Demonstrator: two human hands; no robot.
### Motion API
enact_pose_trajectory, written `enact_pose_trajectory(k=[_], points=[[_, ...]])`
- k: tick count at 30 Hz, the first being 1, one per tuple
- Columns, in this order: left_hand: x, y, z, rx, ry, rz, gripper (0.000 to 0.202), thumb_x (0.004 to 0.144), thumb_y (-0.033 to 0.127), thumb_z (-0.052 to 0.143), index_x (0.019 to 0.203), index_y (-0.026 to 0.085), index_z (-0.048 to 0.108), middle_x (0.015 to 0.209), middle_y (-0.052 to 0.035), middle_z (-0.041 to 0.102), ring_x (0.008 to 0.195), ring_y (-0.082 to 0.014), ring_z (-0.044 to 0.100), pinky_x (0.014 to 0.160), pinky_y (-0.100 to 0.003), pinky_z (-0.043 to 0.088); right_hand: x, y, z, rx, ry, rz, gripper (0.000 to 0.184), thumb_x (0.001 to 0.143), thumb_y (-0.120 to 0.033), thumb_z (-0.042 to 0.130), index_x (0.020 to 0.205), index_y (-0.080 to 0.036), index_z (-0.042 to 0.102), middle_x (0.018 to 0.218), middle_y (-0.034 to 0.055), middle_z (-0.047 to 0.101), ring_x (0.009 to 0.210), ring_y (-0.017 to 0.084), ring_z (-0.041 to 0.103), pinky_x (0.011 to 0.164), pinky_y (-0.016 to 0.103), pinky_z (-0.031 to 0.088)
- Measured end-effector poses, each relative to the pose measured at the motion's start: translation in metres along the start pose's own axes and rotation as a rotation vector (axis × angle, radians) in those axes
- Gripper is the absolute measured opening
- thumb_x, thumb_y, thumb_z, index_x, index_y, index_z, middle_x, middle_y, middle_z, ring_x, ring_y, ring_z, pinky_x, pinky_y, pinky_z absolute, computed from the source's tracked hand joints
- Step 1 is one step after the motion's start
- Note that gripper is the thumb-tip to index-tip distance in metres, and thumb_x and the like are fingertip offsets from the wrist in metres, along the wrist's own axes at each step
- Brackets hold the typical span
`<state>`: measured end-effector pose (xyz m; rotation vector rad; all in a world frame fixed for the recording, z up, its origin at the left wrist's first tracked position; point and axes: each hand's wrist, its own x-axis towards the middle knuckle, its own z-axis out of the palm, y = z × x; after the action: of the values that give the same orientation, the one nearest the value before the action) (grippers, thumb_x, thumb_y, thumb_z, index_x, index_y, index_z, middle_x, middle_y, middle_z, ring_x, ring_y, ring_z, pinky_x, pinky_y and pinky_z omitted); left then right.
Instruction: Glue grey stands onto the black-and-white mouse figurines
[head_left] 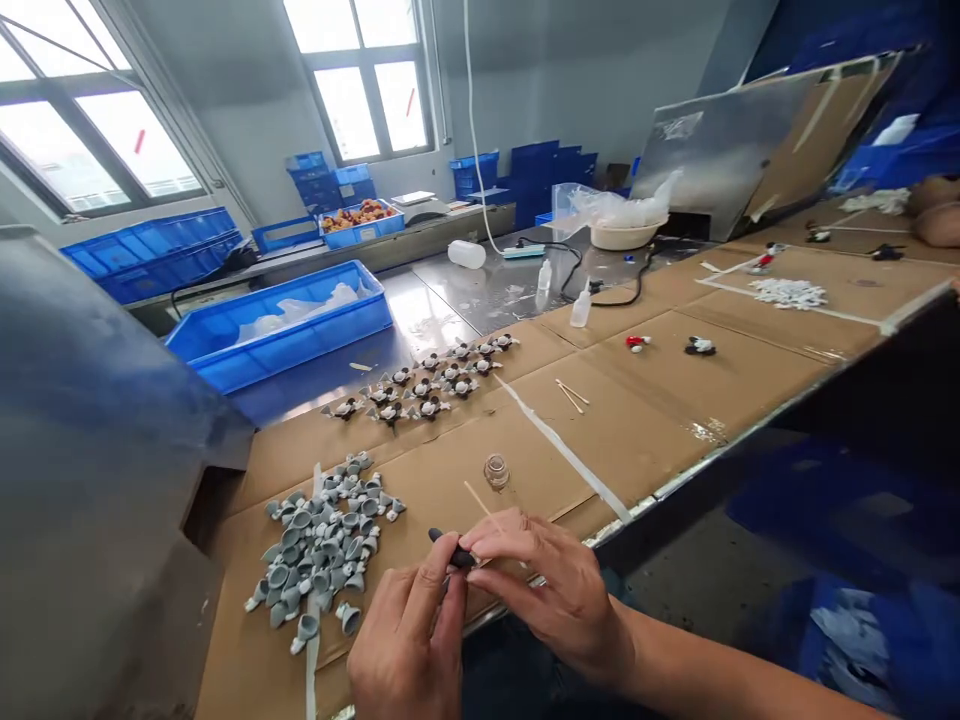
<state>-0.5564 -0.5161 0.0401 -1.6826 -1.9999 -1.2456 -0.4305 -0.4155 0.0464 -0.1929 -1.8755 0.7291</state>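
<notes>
My left hand [412, 620] pinches a small black figurine part [457, 553] between thumb and fingers. My right hand [551, 590] is closed round a thin cotton swab [481, 502], whose stick slants up past the fingers; its lower end is hidden. The right fingertips meet the black part, which the fingers cover in large part. Just beyond the hands stands a small clear round cup [496, 471]. To the left lies a heap of small grey cup-shaped parts [322, 545] with white bits. Behind it, black-and-white figurine pieces [427, 388] lie in rows.
Loose cotton swabs [572, 397], a red-and-white piece [637, 343] and a black-and-white piece [700, 346] lie on the cardboard [555, 480]. Small squeeze bottles [580, 308], a blue bin [285, 330] and a cream basin [626, 235] stand farther back. White parts [787, 292] lie right.
</notes>
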Motion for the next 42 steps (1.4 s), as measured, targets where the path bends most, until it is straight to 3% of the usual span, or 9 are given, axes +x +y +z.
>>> enact_pose_trajectory(k=[8,11,14,17,19,24,31,36,42], points=[[0.013,0.02,0.019,-0.113,0.022,-0.164,0.03,0.089,0.031,0.064,0.119,0.032,0.066,0.076,0.0067,0.071,0.057,-0.0094,0.056,0.063,-0.022,0.046,0.007,0.01,-0.024,-0.125,0.09,-0.083,0.027,0.087,0.0,0.063,0.108,-0.016,0.061,0.095,0.006,0.071,0.091,0.015,0.068,0.085,0.028,0.059],[0.013,0.019,0.017,-0.378,0.073,-0.429,0.026,0.08,0.044,0.071,0.103,0.032,0.074,0.074,0.0062,0.071,0.052,-0.0075,0.054,0.055,-0.019,0.046,0.006,0.019,-0.047,-0.188,0.183,-0.023,0.029,0.086,-0.002,0.065,0.108,-0.021,0.062,0.093,0.0032,0.072,0.089,0.014,0.069,0.084,0.029,0.059],[0.011,0.001,0.019,-0.614,0.127,-0.757,0.034,0.062,0.052,0.082,0.082,0.025,0.078,0.081,-0.0006,0.075,0.072,-0.0127,0.066,0.066,-0.017,0.052,-0.005,0.041,-0.068,-0.259,0.273,0.245,0.014,0.088,-0.015,0.067,0.1,-0.022,0.066,0.091,0.0018,0.072,0.084,0.014,0.069,0.081,0.027,0.059],[0.01,-0.019,0.026,-0.847,0.06,-1.147,0.047,0.044,0.046,0.092,0.079,0.018,0.078,0.085,-0.007,0.077,0.065,-0.0121,0.066,0.06,-0.015,0.055,-0.018,0.071,-0.079,-0.295,0.344,0.481,0.015,0.088,-0.03,0.067,0.096,-0.017,0.067,0.087,0.0039,0.072,0.076,0.015,0.07,0.075,0.027,0.061],[0.011,-0.026,0.032,-1.034,0.012,-1.281,0.053,0.038,0.039,0.096,0.083,0.016,0.078,0.089,-0.0091,0.077,0.06,-0.0106,0.066,0.059,-0.015,0.056,-0.023,0.088,-0.08,-0.302,0.363,0.523,0.021,0.089,-0.034,0.066,0.098,-0.015,0.065,0.087,0.0055,0.072,0.074,0.016,0.071,0.072,0.027,0.061],[0.019,-0.022,0.039,-1.125,0.009,-1.408,0.062,0.023,0.029,0.098,0.08,0.017,0.078,0.086,-0.0075,0.077,0.071,-0.0175,0.073,0.067,-0.017,0.06,-0.026,0.103,-0.08,-0.367,0.329,0.546,0.017,0.091,-0.031,0.062,0.098,-0.016,0.066,0.09,0.0049,0.073,0.076,0.015,0.07,0.074,0.026,0.06],[0.025,-0.007,0.048,-1.063,0.082,-1.353,0.06,0.024,0.036,0.097,0.078,0.02,0.077,0.079,0.0001,0.077,0.066,-0.0119,0.072,0.069,-0.01,0.056,-0.02,0.092,-0.099,-0.467,0.232,0.377,0.019,0.095,-0.021,0.057,0.111,-0.022,0.065,0.113,0.0051,0.07,0.108,0.018,0.064,0.099,0.036,0.05],[0.023,-0.018,0.063,-1.107,0.139,-1.453,0.062,0.017,0.027,0.098,0.073,0.015,0.077,0.079,-0.007,0.077,0.067,-0.0197,0.073,0.067,-0.019,0.06,-0.007,0.067,-0.086,-0.214,0.065,0.242,0.031,0.101,-0.014,0.043,0.128,-0.024,0.057,0.1,0.0023,0.069,0.091,0.01,0.065,0.085,0.025,0.054],[0.022,-0.01,0.067,-1.116,0.159,-1.481,0.06,0.021,0.028,0.098,0.075,0.015,0.077,0.081,-0.0079,0.077,0.071,-0.0206,0.074,0.069,-0.02,0.06,0.014,0.059,-0.065,-0.108,0.076,0.243,0.019,0.098,-0.024,0.056,0.109,-0.02,0.071,0.09,0.0038,0.061,0.085,0.012,0.06,0.077,0.023,0.052]])
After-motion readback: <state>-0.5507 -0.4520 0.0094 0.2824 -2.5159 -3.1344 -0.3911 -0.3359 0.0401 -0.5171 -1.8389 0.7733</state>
